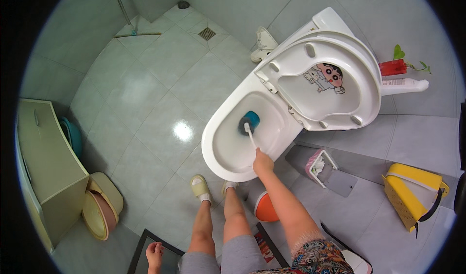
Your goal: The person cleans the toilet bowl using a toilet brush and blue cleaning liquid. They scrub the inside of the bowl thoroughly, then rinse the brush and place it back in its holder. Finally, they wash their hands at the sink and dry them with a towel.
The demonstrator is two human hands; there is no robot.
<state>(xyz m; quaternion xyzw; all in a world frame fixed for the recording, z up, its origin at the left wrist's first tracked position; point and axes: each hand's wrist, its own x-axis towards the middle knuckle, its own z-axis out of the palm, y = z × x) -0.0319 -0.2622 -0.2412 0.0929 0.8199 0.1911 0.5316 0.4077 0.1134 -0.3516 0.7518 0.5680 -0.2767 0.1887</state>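
Note:
My right hand grips the white handle of a toilet brush over the right front rim of a white toilet. The brush's dark bristle head is down in the bowl, next to a patch of bright blue at the drain. Raised against the tank is the toilet's lid and seat, with a cartoon sticker inside the lid. Low at the bottom edge of the view, my left hand hangs with its fingers curled, holding nothing. It is well apart from the toilet.
An open bin with a grey lid stands right of the toilet, near an orange-topped bin. Basins lean by a cabinet at left. A white bottle and a red planter are behind the lid. A squeegee stands far left.

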